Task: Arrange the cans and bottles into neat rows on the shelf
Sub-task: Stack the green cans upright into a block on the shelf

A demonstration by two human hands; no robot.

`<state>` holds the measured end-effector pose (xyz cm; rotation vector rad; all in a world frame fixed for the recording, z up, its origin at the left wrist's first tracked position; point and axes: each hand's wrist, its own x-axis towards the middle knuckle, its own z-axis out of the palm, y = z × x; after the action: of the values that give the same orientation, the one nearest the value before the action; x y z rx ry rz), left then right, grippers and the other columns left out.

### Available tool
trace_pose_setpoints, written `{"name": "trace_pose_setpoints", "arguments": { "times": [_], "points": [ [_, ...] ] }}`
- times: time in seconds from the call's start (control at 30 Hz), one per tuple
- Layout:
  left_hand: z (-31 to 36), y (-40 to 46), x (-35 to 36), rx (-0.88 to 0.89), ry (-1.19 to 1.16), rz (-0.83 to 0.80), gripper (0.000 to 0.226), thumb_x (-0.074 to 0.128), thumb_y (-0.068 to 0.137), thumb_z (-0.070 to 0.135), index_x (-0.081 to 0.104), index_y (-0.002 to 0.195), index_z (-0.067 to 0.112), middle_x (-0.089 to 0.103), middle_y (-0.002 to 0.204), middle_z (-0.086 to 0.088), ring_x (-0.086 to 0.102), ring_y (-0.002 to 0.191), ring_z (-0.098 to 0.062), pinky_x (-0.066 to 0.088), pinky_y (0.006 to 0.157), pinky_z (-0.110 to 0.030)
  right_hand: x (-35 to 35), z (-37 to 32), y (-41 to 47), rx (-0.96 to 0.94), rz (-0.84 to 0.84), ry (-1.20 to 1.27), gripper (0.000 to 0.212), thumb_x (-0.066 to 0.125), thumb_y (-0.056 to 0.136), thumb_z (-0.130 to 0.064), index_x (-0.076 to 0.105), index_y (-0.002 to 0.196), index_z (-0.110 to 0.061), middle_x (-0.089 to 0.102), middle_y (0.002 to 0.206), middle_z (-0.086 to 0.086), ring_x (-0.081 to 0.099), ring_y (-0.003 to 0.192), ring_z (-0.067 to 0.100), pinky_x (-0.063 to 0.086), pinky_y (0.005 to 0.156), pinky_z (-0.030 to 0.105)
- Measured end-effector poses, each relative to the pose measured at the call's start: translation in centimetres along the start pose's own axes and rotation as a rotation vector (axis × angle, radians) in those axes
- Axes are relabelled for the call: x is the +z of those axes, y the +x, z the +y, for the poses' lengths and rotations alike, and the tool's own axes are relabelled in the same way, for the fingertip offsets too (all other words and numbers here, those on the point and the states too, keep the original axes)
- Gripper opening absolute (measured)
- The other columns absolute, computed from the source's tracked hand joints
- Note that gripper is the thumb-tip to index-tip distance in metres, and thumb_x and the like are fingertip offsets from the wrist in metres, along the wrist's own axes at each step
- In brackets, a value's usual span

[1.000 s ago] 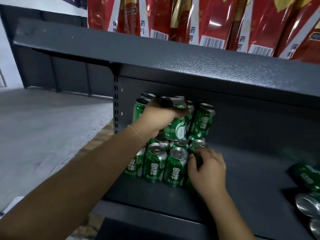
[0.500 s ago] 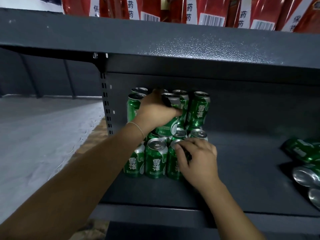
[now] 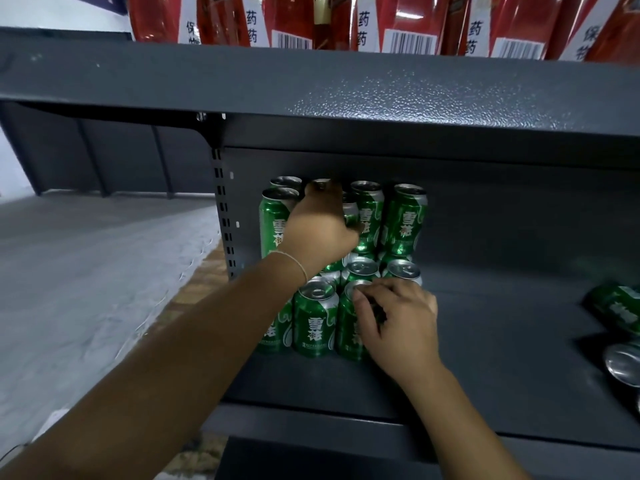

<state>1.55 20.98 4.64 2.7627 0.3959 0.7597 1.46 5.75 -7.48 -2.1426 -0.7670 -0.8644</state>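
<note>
Green beer cans stand stacked in two layers at the left end of the dark grey shelf (image 3: 485, 341). My left hand (image 3: 318, 233) is wrapped around an upper-layer can (image 3: 349, 213), mostly hiding it. Beside it stand more upper cans (image 3: 403, 220). My right hand (image 3: 398, 317) rests on the front right can of the lower layer (image 3: 349, 330), fingers curled over its top and side. A lower front can (image 3: 313, 320) stands free just left of it.
Loose cans lie on their sides at the shelf's right edge (image 3: 616, 306), another (image 3: 623, 365) below them. The upper shelf board (image 3: 346, 84) hangs low over the stack, with red packets (image 3: 398, 19) on it. A slotted upright (image 3: 221, 209) bounds the left.
My left hand has pushed its can further back into the upper layer. The right hand stays on the front lower can. The view has moved closer.
</note>
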Motion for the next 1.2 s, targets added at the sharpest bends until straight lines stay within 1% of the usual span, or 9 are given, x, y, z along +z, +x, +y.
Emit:
{"name": "trace_pose_setpoints", "arguments": {
  "times": [0.2, 0.43, 0.57, 0.67, 0.83, 0.93, 1.1, 1.2],
  "points": [
    [0.1, -0.2, 0.1, 0.046, 0.112, 0.057, 0.073, 0.066, 0.083, 0.053, 0.041, 0.137, 0.010, 0.051, 0.132, -0.017, 0.052, 0.118, -0.033, 0.048, 0.086, -0.036, 0.0, 0.2, 0.0, -0.014, -0.001, 0.009, 0.025, 0.057, 0.089, -0.042, 0.077, 0.092, -0.029, 0.070, 0.095, -0.007, 0.063, 0.094, 0.018, 0.031, 0.088, 0.029],
    [0.5, -0.1, -0.2, 0.061, 0.210, 0.063, 0.069, 0.066, 0.082, 0.053, 0.046, 0.133, 0.011, 0.052, 0.129, -0.018, 0.051, 0.118, -0.035, 0.049, 0.086, -0.038, 0.1, 0.3, 0.0, -0.020, -0.005, 0.012, 0.028, 0.054, 0.090, -0.044, 0.077, 0.093, -0.029, 0.069, 0.096, -0.006, 0.063, 0.095, 0.018, 0.031, 0.087, 0.029],
    [0.7, 0.0, -0.4, 0.077, 0.308, 0.078, 0.066, 0.062, 0.081, 0.059, 0.053, 0.123, 0.009, 0.058, 0.122, -0.016, 0.047, 0.119, -0.038, 0.044, 0.097, -0.041, 0.2, 0.3, 0.0, -0.010, -0.024, 0.013, 0.030, 0.052, 0.091, -0.045, 0.077, 0.094, -0.029, 0.069, 0.098, -0.006, 0.063, 0.097, 0.019, 0.031, 0.089, 0.029],
    [1.2, -0.2, -1.1, 0.065, 0.360, 0.077, 0.057, 0.063, 0.082, 0.058, 0.057, 0.115, 0.011, 0.060, 0.118, -0.014, 0.044, 0.120, -0.038, 0.040, 0.097, -0.040, 0.0, 0.3, 0.0, -0.012, -0.024, 0.019, 0.030, 0.052, 0.090, -0.045, 0.077, 0.094, -0.029, 0.069, 0.098, -0.006, 0.063, 0.097, 0.019, 0.032, 0.090, 0.030],
    [0.9, -0.5, -1.4, 0.051, 0.426, 0.124, 0.054, 0.058, 0.080, 0.061, 0.061, 0.112, 0.018, 0.065, 0.110, -0.010, 0.043, 0.120, -0.036, 0.031, 0.100, -0.044, 0.0, 0.2, 0.0, -0.012, -0.020, 0.015, 0.029, 0.053, 0.090, -0.045, 0.077, 0.094, -0.029, 0.069, 0.097, -0.006, 0.063, 0.096, 0.019, 0.032, 0.089, 0.031],
    [0.6, -0.5, -1.5, 0.048, 0.435, 0.136, 0.056, 0.056, 0.079, 0.065, 0.062, 0.111, 0.019, 0.066, 0.106, -0.008, 0.042, 0.119, -0.036, 0.030, 0.100, -0.046, 0.0, 0.3, -0.1, -0.010, -0.025, 0.008, 0.028, 0.054, 0.090, -0.045, 0.077, 0.094, -0.029, 0.069, 0.098, -0.006, 0.062, 0.097, 0.019, 0.033, 0.089, 0.031],
    [0.0, -0.6, -1.6, 0.060, 0.410, 0.141, 0.058, 0.055, 0.079, 0.067, 0.063, 0.114, 0.022, 0.066, 0.109, -0.007, 0.039, 0.123, -0.037, 0.027, 0.105, -0.047, 0.1, 0.4, -0.1, -0.015, -0.026, -0.002, 0.026, 0.056, 0.090, -0.043, 0.077, 0.095, -0.029, 0.069, 0.099, -0.007, 0.062, 0.097, 0.018, 0.029, 0.089, 0.028],
    [-0.4, -0.4, -1.4, 0.079, 0.382, 0.160, 0.059, 0.057, 0.077, 0.068, 0.064, 0.113, 0.022, 0.066, 0.110, -0.009, 0.040, 0.122, -0.036, 0.027, 0.105, -0.046, 0.1, 0.4, -0.1, -0.016, -0.029, -0.009, 0.025, 0.056, 0.090, -0.043, 0.077, 0.095, -0.030, 0.069, 0.099, -0.007, 0.062, 0.097, 0.018, 0.029, 0.089, 0.028]
  ]
}}
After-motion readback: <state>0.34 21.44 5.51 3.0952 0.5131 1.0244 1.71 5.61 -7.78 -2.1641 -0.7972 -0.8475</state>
